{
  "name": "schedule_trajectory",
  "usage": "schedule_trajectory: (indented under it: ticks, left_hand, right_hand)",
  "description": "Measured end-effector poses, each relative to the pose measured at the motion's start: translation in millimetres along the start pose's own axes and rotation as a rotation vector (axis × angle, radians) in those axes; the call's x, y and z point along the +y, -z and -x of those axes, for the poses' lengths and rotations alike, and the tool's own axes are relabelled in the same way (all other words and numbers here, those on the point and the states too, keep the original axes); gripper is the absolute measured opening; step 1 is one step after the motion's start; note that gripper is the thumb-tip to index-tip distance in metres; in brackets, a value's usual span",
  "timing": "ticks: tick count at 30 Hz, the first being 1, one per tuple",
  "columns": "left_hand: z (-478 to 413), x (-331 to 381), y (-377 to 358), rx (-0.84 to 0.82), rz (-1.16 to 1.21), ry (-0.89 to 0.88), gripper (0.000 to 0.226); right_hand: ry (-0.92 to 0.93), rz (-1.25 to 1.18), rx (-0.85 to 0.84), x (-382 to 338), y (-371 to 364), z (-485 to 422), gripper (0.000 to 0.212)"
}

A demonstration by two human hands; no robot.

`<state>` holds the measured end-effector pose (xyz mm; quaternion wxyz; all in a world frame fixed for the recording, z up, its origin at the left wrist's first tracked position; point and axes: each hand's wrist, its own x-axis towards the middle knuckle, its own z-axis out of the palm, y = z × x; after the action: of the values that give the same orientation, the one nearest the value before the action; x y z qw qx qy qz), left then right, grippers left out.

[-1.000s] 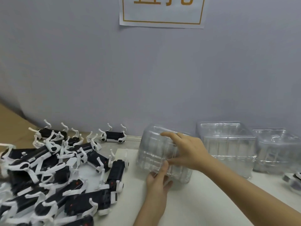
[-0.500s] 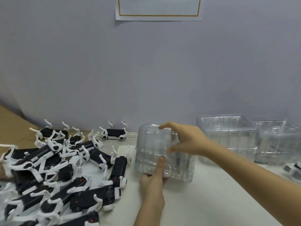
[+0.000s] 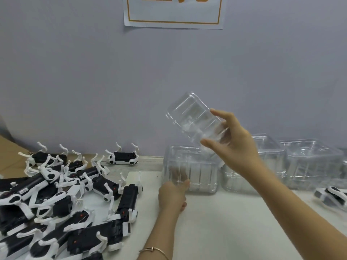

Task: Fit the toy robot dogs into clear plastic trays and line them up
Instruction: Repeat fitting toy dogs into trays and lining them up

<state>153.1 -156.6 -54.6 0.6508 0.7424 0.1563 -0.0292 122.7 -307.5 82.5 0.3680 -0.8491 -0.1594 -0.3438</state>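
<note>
Item: one clear tray, pinched aloft in our right hand; left hand grips tray stack, steadying separation.

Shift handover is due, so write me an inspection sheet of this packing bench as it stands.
Surface: white table, with a brown board at its far left.
Job's things: single tray held tilted in the air above the tray stack; second stack and third stack to the right; pile of toy dogs on the left.
Clutter: lone dog legs-up by the wall; another dog at the right edge.
Grippers: right hand grips the single tray; left hand grips the tray stack's front left corner; bracelet on the left wrist.
Cables: nothing seen.
Surroundings: grey wall with a paper sign.
</note>
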Motion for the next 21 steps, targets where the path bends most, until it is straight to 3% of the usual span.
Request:
schedule_trajectory:
  ticks: [2,6,8,10,13,18,21]
  left_hand:
    - [2.3,13.1,8.2,0.004,-0.066,-0.123,0.041]
    - [33.2,40.6,30.3,-0.072,0.468,-0.432,0.028]
    - [51.9,50.3,39.2,-0.202,0.568,-0.515,0.026]
    - [64.1,54.5,43.1,-0.278,0.549,-0.550,0.026]
    - [69.8,53.5,44.2,-0.253,0.590,-0.531,0.028]
    - [71.7,51.3,48.4,-0.334,0.718,-0.486,0.056]
    - [73.8,50.4,51.5,-0.336,0.724,-0.507,0.047]
  right_hand:
    - [-0.035,-0.091,0.045,-4.0,1.2,11.0,0.067]
    - [-0.113,-0.231,0.073,-8.6,-6.6,35.1,0.067]
    - [-0.135,-0.274,0.053,-10.8,-14.8,46.0,0.068]
    - [-0.148,-0.303,0.023,-12.9,-24.1,54.6,0.068]
    - [-0.161,-0.329,-0.009,-15.1,-33.9,60.1,0.067]
    - [-0.224,-0.468,-0.030,-16.7,-36.4,56.2,0.068]
    - [-0.226,-0.537,-0.033,-17.1,-35.7,52.8,0.066]
